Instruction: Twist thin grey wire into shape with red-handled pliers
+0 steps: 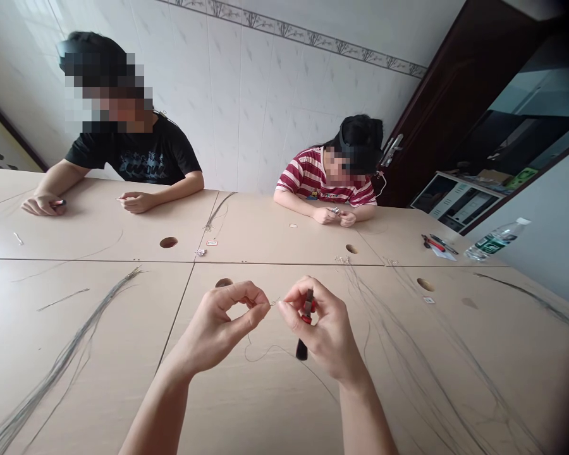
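Just above the table, my left hand (232,325) is closed, thumb and forefinger pinching the end of a thin grey-green wire (274,303). The rest of a thin strand (265,349) curls down below the hands over the tabletop. My right hand (325,325) is closed round small pliers (307,309) with red and black handles, tucked between the fingers. Its thumb and forefinger tips meet close to the wire's end; whether they touch it I cannot tell.
A bundle of wires (95,322) lies at left, and looser strands (398,335) at right. Across the table (246,404) sit two people, one in a black shirt (137,151), one in a striped shirt (308,170). A water bottle (497,240) leans at far right, beside red-handled tools (434,244).
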`<move>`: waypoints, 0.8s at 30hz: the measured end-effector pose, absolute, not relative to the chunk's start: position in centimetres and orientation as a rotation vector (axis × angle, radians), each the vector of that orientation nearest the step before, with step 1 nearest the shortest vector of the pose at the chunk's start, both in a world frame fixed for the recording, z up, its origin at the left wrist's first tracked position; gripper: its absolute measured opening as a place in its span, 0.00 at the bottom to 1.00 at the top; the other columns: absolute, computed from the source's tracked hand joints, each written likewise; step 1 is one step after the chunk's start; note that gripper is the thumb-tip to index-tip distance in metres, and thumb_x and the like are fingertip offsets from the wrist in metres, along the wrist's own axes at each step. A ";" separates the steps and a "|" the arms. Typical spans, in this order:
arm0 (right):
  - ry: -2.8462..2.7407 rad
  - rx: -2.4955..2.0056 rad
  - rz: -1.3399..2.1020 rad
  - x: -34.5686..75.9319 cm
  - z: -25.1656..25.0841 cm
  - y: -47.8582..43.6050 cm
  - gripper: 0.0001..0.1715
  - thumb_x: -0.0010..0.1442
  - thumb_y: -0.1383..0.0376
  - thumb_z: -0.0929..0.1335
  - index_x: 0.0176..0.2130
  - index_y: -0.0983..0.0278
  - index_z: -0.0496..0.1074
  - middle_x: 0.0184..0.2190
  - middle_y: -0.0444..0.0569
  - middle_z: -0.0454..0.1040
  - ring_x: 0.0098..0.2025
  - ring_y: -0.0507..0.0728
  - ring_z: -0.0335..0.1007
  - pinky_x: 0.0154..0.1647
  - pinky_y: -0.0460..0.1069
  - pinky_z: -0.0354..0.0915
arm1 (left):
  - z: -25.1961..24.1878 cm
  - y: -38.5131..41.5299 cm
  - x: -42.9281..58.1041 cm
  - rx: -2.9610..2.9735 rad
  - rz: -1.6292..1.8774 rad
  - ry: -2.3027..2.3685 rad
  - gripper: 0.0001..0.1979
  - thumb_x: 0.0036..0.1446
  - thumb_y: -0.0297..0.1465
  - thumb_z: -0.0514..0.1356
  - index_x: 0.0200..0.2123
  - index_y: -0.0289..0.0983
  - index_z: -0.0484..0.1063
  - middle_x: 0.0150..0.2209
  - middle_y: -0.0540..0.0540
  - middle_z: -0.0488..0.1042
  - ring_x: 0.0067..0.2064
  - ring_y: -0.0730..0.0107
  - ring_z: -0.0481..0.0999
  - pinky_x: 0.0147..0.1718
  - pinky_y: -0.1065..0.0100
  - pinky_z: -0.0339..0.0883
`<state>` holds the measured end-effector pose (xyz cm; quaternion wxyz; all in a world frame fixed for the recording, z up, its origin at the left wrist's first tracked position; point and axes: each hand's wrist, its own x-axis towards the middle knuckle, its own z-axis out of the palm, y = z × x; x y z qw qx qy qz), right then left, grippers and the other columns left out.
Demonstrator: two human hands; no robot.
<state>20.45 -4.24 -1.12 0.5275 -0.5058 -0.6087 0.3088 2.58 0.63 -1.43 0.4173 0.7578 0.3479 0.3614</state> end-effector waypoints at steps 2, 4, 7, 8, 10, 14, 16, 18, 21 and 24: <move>-1.528 -1.170 0.681 20.4 -1.1 -4.3 0.06 0.60 0.66 0.68 0.31 0.60 0.67 0.27 0.41 0.64 0.27 0.50 0.58 0.29 0.46 0.58 | -1.5 0.6 2.5 1.867 0.917 0.843 0.08 0.61 0.33 0.57 0.30 0.39 0.71 0.27 0.51 0.70 0.32 0.73 0.67 0.33 0.70 0.61; -1.579 -1.152 0.645 20.3 -1.1 -4.3 0.04 0.60 0.66 0.68 0.32 0.60 0.68 0.29 0.42 0.66 0.28 0.50 0.59 0.30 0.46 0.58 | -1.6 0.6 2.4 1.837 0.922 0.817 0.08 0.61 0.33 0.58 0.30 0.39 0.72 0.28 0.51 0.70 0.32 0.72 0.67 0.33 0.69 0.62; -1.616 -1.165 0.605 20.2 -1.2 -4.2 0.04 0.61 0.66 0.69 0.33 0.60 0.70 0.29 0.43 0.67 0.30 0.50 0.62 0.32 0.47 0.59 | -1.7 0.7 2.4 1.817 0.922 0.806 0.08 0.61 0.34 0.58 0.31 0.39 0.71 0.29 0.50 0.70 0.33 0.72 0.67 0.34 0.69 0.61; -1.624 -1.169 0.592 20.2 -1.2 -4.1 0.03 0.61 0.66 0.69 0.33 0.60 0.70 0.30 0.43 0.68 0.30 0.51 0.62 0.33 0.47 0.59 | -1.7 0.7 2.4 1.815 0.921 0.811 0.08 0.61 0.34 0.58 0.31 0.39 0.71 0.29 0.50 0.70 0.33 0.72 0.67 0.34 0.69 0.61; -1.636 -1.163 0.570 20.3 -1.3 -4.1 0.03 0.61 0.66 0.69 0.33 0.60 0.70 0.29 0.42 0.68 0.31 0.51 0.63 0.35 0.48 0.59 | -1.6 0.7 2.4 1.816 0.913 0.823 0.08 0.61 0.34 0.58 0.31 0.39 0.71 0.29 0.51 0.70 0.33 0.71 0.67 0.34 0.69 0.61; -1.656 -1.137 0.554 20.6 -1.6 -3.9 0.05 0.61 0.68 0.69 0.32 0.60 0.70 0.28 0.42 0.67 0.31 0.50 0.63 0.35 0.47 0.58 | -1.6 0.7 2.5 1.815 0.902 0.835 0.08 0.62 0.34 0.57 0.31 0.39 0.71 0.29 0.51 0.70 0.33 0.72 0.66 0.34 0.69 0.60; -1.658 -1.134 0.566 20.6 -1.7 -3.9 0.04 0.61 0.67 0.69 0.33 0.60 0.70 0.28 0.41 0.67 0.31 0.50 0.63 0.35 0.47 0.58 | -1.6 0.7 2.5 1.812 0.905 0.830 0.09 0.62 0.34 0.57 0.30 0.38 0.71 0.28 0.51 0.70 0.33 0.72 0.66 0.34 0.69 0.60; -1.652 -1.126 0.582 20.7 -1.6 -3.8 0.04 0.61 0.67 0.69 0.33 0.60 0.70 0.28 0.41 0.67 0.31 0.50 0.62 0.34 0.47 0.58 | -1.7 0.7 2.4 1.814 0.908 0.824 0.09 0.62 0.34 0.57 0.30 0.38 0.71 0.28 0.51 0.69 0.33 0.72 0.66 0.34 0.69 0.60; -1.638 -1.122 0.605 20.6 -1.5 -3.8 0.06 0.61 0.67 0.69 0.31 0.61 0.69 0.27 0.40 0.65 0.29 0.49 0.59 0.33 0.46 0.58 | -1.7 0.7 2.5 1.825 0.911 0.825 0.08 0.61 0.34 0.57 0.30 0.38 0.71 0.28 0.51 0.69 0.32 0.72 0.66 0.34 0.69 0.60; -1.624 -1.143 0.640 20.5 -1.4 -3.9 0.09 0.61 0.67 0.68 0.28 0.61 0.67 0.26 0.40 0.64 0.28 0.49 0.57 0.31 0.45 0.57 | -1.6 0.8 2.6 1.839 0.906 0.825 0.08 0.62 0.34 0.57 0.30 0.38 0.71 0.28 0.51 0.70 0.32 0.72 0.66 0.34 0.69 0.60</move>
